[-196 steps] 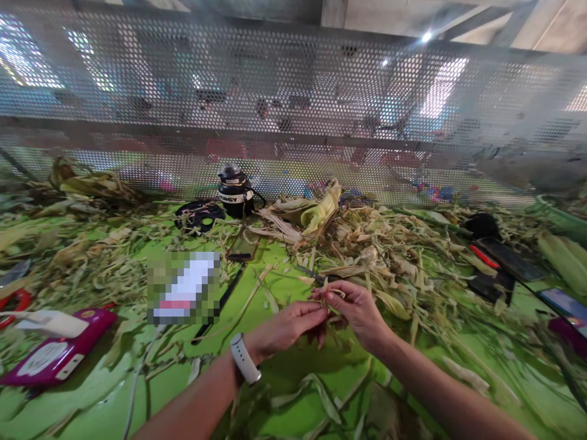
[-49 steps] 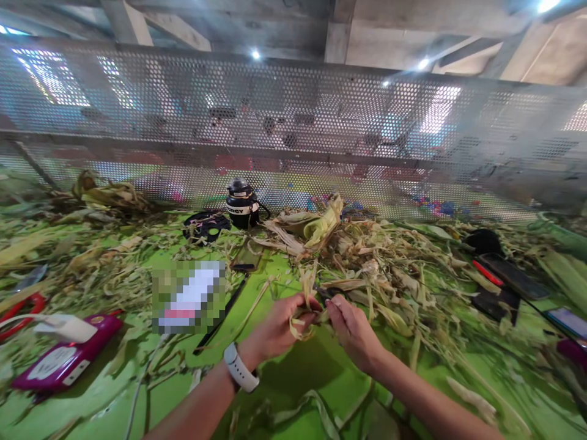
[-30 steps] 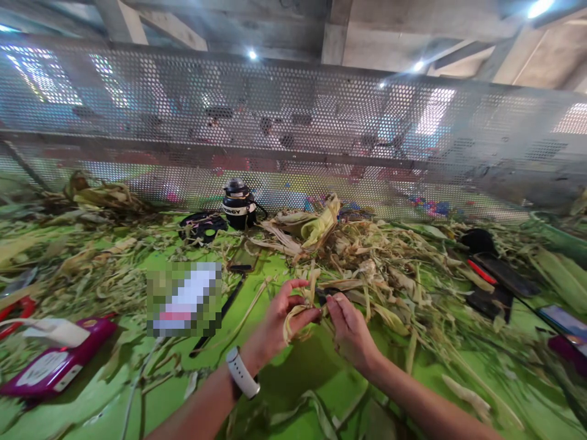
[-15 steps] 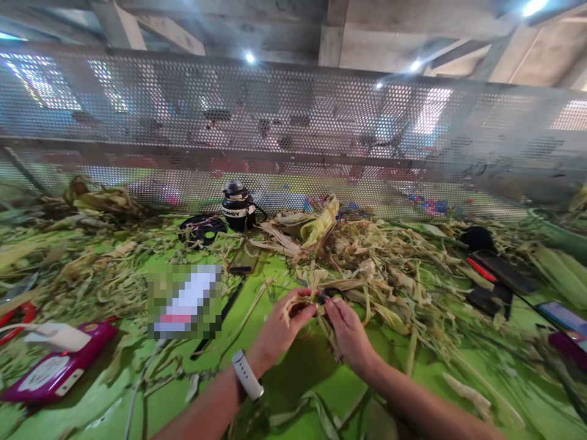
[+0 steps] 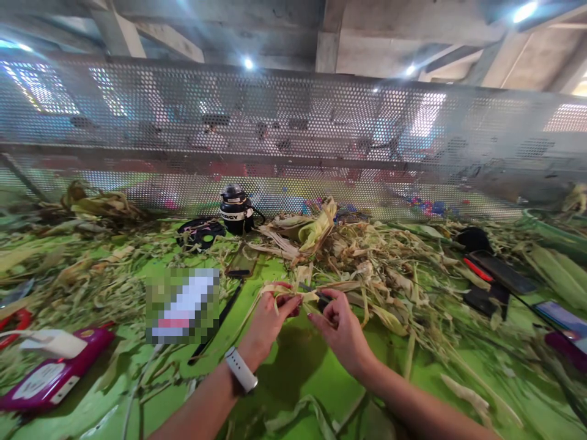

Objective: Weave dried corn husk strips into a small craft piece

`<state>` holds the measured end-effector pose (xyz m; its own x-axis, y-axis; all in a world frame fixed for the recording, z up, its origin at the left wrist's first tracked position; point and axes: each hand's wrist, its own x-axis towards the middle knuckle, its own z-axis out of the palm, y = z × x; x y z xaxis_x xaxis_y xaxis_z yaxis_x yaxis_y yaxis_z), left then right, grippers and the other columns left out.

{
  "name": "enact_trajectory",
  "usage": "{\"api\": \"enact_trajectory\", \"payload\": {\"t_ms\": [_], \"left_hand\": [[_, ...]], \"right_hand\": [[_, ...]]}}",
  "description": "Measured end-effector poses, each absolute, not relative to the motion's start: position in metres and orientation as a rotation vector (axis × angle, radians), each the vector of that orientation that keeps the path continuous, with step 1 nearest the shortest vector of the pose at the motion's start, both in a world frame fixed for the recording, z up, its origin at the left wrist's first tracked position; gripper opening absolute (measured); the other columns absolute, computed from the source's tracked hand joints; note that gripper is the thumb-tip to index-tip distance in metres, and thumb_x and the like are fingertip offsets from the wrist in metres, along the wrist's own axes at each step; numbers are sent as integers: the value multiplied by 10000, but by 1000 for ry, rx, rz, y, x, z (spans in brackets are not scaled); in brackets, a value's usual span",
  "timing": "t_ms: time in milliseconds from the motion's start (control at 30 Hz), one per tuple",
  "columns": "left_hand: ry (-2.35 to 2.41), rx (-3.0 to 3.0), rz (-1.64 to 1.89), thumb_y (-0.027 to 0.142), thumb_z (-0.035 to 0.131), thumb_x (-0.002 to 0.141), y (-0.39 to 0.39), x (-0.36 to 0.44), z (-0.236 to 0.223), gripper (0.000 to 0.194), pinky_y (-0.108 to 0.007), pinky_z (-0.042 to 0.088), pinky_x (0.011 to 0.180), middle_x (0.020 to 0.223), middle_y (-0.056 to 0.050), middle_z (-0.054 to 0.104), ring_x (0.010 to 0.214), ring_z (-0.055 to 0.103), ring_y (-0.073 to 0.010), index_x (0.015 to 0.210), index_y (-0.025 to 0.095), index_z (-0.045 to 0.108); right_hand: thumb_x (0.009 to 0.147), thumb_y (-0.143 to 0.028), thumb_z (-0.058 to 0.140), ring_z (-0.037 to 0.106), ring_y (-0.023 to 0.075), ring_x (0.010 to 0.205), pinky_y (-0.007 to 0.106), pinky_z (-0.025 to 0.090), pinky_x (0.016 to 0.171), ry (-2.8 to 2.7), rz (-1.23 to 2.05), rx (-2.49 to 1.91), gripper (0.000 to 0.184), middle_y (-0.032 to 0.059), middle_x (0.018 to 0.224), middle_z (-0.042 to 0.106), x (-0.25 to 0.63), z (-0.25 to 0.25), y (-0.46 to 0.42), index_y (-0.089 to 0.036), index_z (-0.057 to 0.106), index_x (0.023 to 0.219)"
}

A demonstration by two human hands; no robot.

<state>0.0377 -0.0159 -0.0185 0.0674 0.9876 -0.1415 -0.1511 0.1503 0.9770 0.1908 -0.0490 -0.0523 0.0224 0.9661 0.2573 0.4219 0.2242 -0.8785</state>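
Near the middle of the green table, my left hand pinches a pale strip of corn husk that curls over its fingers. Facing it, my right hand is closed around a small black-handled tool. A thin grey blade-like tip points from this tool toward the husk. Whether it is scissors or a knife I cannot make out. Just beyond both hands lies a heap of dry husks, with one large yellowish husk on top.
A black jug stands by the perforated metal screen. At left are a purple power strip with a white plug, red-handled scissors and a blurred-out device. Phones lie at right. Husk scraps cover much of the green table.
My hands have moved slightly apart. My right fingers have shifted around the black tool, whose grey tip now shows by the husk. The piece hanging below my right hand is gone from view.
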Motion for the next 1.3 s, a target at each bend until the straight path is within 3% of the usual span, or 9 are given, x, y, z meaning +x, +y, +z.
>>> {"api": "enact_trajectory", "payload": {"t_ms": [100, 333, 433, 633, 800, 1067, 1300], "left_hand": [[1133, 1086, 1142, 265, 682, 620, -12, 38, -22, 216, -335, 497, 702, 703, -17, 659, 688, 620, -192, 798, 202, 579], [1124, 1403, 1030, 376, 589, 717, -8, 30, -31, 360, -326, 479, 777, 916, -64, 674, 829, 615, -206, 1002, 156, 593], [1117, 1552, 912, 362, 566, 747, -8, 27, -33, 341, -323, 470, 784, 899, -59, 676, 827, 606, -210, 1024, 168, 608], [848, 1633, 802, 332, 562, 781, -15, 26, -28, 264, -304, 455, 827, 981, -63, 679, 871, 599, -206, 990, 206, 661], [773, 1623, 759, 309, 585, 765, -18, 27, -21, 273, -314, 453, 846, 961, -54, 684, 894, 591, -214, 1006, 209, 667], [834, 1313, 803, 214, 533, 757, -24, 31, -15, 256, -304, 444, 844, 914, -28, 669, 899, 584, -191, 983, 194, 652], [865, 1187, 880, 332, 664, 705, -28, 39, -20, 309, -271, 449, 795, 927, -38, 663, 896, 582, -185, 966, 171, 620]], "right_hand": [[849, -272, 541, 537, 146, 694, 249, 446, 636, -1815, 444, -1317, 121, 21, 775, 556, 195, -48, -50, -193, 585, 929], [889, -236, 476, 545, 164, 720, 263, 485, 638, -2090, 110, -1259, 152, 53, 798, 549, 199, -36, -52, -188, 616, 921], [882, -213, 494, 532, 171, 751, 272, 477, 660, -2150, -7, -1255, 138, 53, 799, 543, 201, -31, -52, -182, 623, 843], [864, -190, 543, 520, 218, 993, 365, 407, 859, -2141, -260, -1119, 75, 96, 1048, 604, 208, -28, -45, -185, 615, 887], [881, -184, 480, 556, 172, 705, 285, 434, 676, -2064, 119, -1226, 99, 40, 721, 615, 207, -31, -43, -187, 574, 849], [854, -326, 468, 425, 88, 466, 191, 349, 443, -1601, 953, -1332, 144, -59, 572, 454, 200, -35, -46, -201, 465, 782], [796, -505, 515, 358, 50, 330, 163, 315, 323, -1341, 1234, -1281, 315, -103, 491, 396, 194, -40, -45, -202, 427, 782]]}}
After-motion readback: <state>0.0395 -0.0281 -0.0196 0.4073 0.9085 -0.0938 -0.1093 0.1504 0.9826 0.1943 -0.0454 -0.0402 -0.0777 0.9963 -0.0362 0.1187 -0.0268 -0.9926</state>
